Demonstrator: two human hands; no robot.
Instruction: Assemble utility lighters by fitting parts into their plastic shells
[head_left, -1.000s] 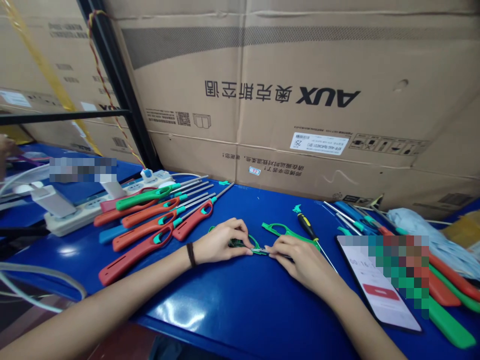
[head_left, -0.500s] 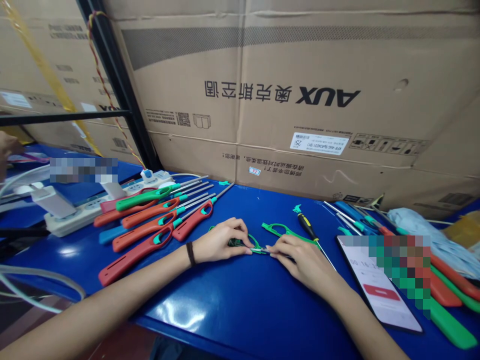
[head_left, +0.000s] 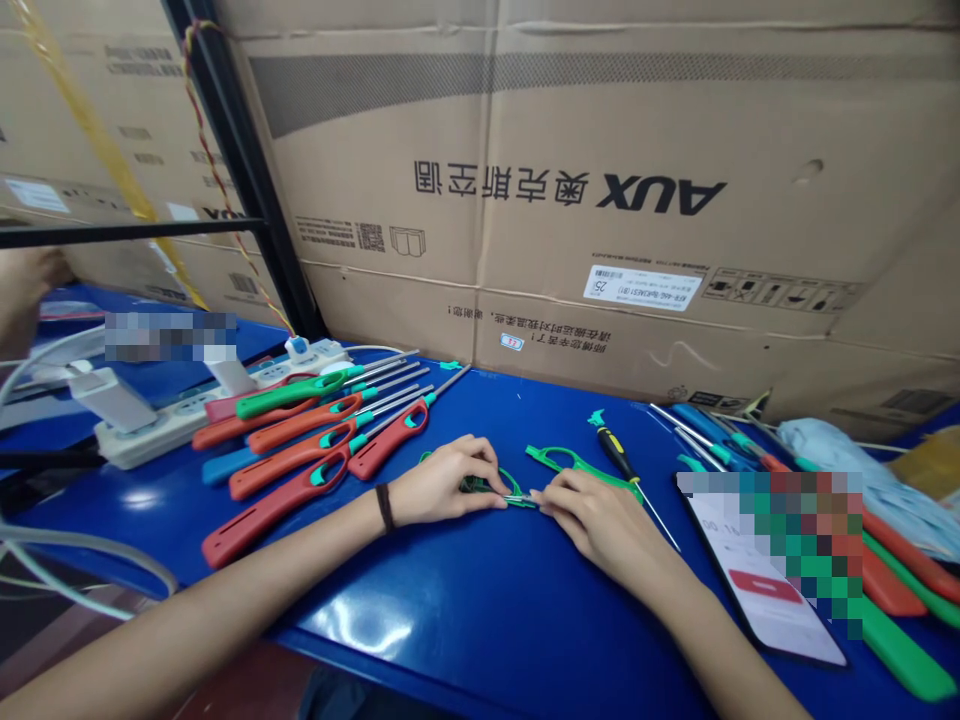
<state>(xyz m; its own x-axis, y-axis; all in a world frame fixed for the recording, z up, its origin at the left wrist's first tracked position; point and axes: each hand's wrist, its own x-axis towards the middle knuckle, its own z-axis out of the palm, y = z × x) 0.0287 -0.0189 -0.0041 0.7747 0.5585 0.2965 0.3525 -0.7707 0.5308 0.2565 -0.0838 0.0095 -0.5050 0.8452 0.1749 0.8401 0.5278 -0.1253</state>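
My left hand (head_left: 442, 482) is curled over a green plastic lighter shell (head_left: 504, 480) lying on the blue table (head_left: 480, 610), pinching it at its right end. My right hand (head_left: 600, 520) meets it from the right, fingers closed on a thin metal part (head_left: 523, 498) at the same spot. Behind my right hand lies a second green shell half (head_left: 564, 462). A small screwdriver (head_left: 621, 458) with a black and yellow handle lies just beyond it.
Several red, green and blue long-nosed lighters (head_left: 315, 445) lie in a row at the left, beside a white power strip (head_left: 180, 410). A phone (head_left: 757, 580) and more lighters (head_left: 892, 590) lie at the right. Cardboard boxes (head_left: 600, 180) wall the back. Another person's hand (head_left: 26, 285) shows far left.
My hands have stayed on the green shell with only slight finger shifts. The view has drifted a little. The other person's hand at far left has risen.
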